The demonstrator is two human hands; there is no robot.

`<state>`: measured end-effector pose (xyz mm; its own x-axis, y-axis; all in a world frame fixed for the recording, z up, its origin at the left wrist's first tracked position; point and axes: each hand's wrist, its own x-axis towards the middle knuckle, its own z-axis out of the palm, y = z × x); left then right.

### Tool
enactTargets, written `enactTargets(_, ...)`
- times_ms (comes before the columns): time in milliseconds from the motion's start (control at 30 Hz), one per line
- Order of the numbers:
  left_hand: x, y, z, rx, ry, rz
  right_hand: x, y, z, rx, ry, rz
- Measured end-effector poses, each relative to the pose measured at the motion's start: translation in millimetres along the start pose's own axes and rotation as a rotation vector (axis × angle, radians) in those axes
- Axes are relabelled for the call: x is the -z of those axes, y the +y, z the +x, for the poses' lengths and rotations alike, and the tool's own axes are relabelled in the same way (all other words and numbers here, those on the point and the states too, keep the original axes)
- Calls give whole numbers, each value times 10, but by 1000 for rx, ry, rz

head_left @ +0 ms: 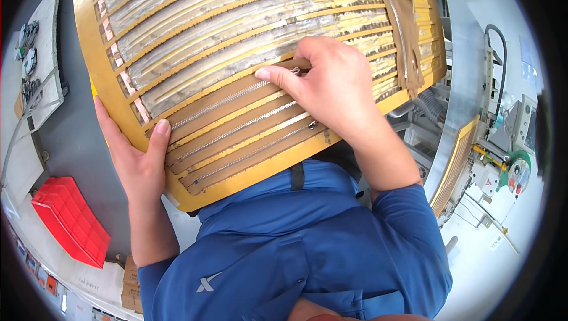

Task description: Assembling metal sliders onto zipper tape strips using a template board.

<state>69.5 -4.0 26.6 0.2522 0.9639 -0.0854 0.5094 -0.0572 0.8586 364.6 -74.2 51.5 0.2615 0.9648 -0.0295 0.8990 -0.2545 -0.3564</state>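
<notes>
Zipper jig board (pixel 118 84), yellow-tan slotted sheet propped against the blue shirt (pixel 284 244), likely thin, stiff, light, edges best for hold. Left hand (pixel 137 161) grip clamps board's lower-left edge. Right hand (pixel 331 84) grip pinches metal slider (pixel 296 71) on brown zipper tape (pixel 236 99) mid-board; tapes soft, teeth gritty

You are in a factory workshop, probably one for sewing. You can see it from the yellow slotted template (pixel 236 179) with brown zipper strips (pixel 236 121), and from the grey machine (pixel 503 137) with cables and buttons on your right. The red plastic bin (pixel 70 219) and stacked cartons (pixel 131 288) also fit a production floor.
</notes>
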Motion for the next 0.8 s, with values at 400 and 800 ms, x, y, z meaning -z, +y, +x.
enactTargets(400, -6, 39, 9, 32, 18, -32, -10, -36, -40, 12, 88, -32)
enactTargets(800, -20, -30, -39, 33, 42, -155, -268, -539, 40, 923, -224, 179)
